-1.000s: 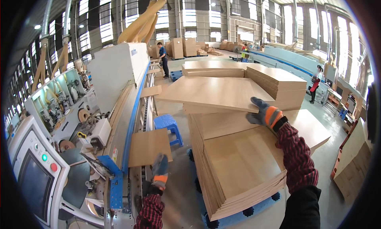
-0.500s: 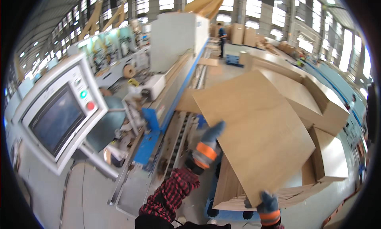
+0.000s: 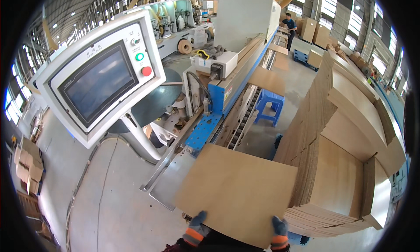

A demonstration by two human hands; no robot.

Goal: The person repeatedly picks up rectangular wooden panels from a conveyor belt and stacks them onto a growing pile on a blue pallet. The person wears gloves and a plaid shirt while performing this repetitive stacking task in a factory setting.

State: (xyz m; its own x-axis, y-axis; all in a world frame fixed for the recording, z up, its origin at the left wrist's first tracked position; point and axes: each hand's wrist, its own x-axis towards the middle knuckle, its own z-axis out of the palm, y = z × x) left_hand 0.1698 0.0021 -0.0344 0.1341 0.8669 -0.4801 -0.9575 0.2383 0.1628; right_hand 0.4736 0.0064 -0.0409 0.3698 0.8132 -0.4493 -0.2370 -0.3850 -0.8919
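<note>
A square light-brown wooden panel [image 3: 238,188] lies flat in front of me, its left part over the metal infeed table [image 3: 168,182] of the machine. My left hand [image 3: 197,223], in a grey glove with an orange band, grips the panel's near left edge. On its near right edge, my right hand [image 3: 280,229] is closed in the same kind of glove. The fingers beneath the panel are hidden. Beyond the panel's far edge sits a blue perforated plate [image 3: 202,132] beside a roller-chain track [image 3: 242,125].
To the left stands a control panel [image 3: 100,77] with a screen and green and red buttons. High panel stacks [image 3: 302,164] rise close on my right. A blue plastic stool [image 3: 269,105] stands beside the track. Farther back, a person [image 3: 289,29] stands near more stacks.
The wooden panel has moved left from above the stack to the machine's table and levelled out. My left hand has shifted from its far left edge to the near edge. The view has turned.
</note>
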